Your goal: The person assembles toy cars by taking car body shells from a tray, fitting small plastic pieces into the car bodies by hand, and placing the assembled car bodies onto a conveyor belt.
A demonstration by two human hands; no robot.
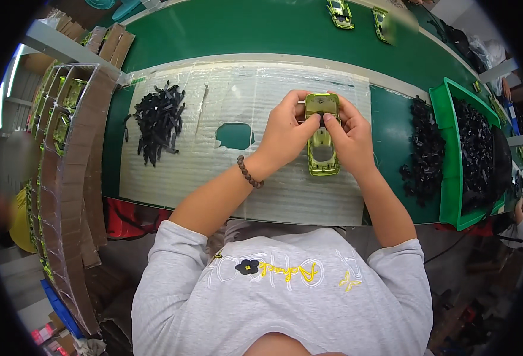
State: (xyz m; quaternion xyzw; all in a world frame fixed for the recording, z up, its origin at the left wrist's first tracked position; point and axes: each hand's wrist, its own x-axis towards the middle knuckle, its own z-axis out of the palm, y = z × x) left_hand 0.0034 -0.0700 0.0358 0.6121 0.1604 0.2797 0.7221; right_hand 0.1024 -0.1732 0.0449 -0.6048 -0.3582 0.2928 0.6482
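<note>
A shiny yellow-green toy car body point(322, 148) is held upside down over a whitish plastic mat point(214, 178) on the green table. My left hand point(286, 132) grips its left side near the front end. My right hand point(349, 137) grips the right side, thumb pressing a small black part into the shell near the front. A bead bracelet point(248, 172) sits on my left wrist. A pile of black plastic strips point(159, 121) lies on the mat to the left, away from both hands.
A green bin point(448, 178) full of black parts stands at the right, with more loose black parts point(422, 148) beside it. Two more green car bodies point(340, 13) lie at the far edge. A cardboard rack point(65, 154) holding car bodies stands at the left. The mat has a torn hole point(235, 136).
</note>
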